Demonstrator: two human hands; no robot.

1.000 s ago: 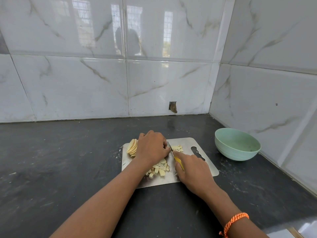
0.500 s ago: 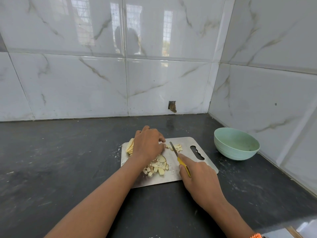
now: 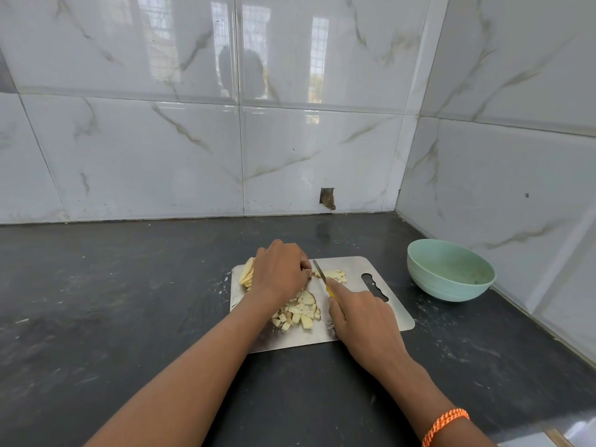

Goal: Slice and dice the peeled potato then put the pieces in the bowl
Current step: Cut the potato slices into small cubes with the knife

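A steel cutting board (image 3: 392,272) lies on the dark counter. My left hand (image 3: 280,272) is curled over potato pieces at the board's far side; what it holds is mostly hidden. A stack of potato slices (image 3: 246,271) shows at its left. A heap of diced potato (image 3: 298,312) lies near the board's middle, and a few more pieces (image 3: 335,275) lie beyond the blade. My right hand (image 3: 364,317) grips a yellow-handled knife (image 3: 320,271), its forefinger along the spine and the blade pointing away beside my left fingertips. The pale green bowl (image 3: 450,275) stands right of the board.
The dark stone counter (image 3: 113,301) runs into a corner of white marble-look tiled walls at the back and the right. A small hole (image 3: 327,198) shows in the back wall near the counter. An orange thread band (image 3: 443,425) is on my right wrist.
My right hand drew the knife back and right, then moved it forward again so the blade is beside my left fingertips. My left hand shifted slightly away over the potato.
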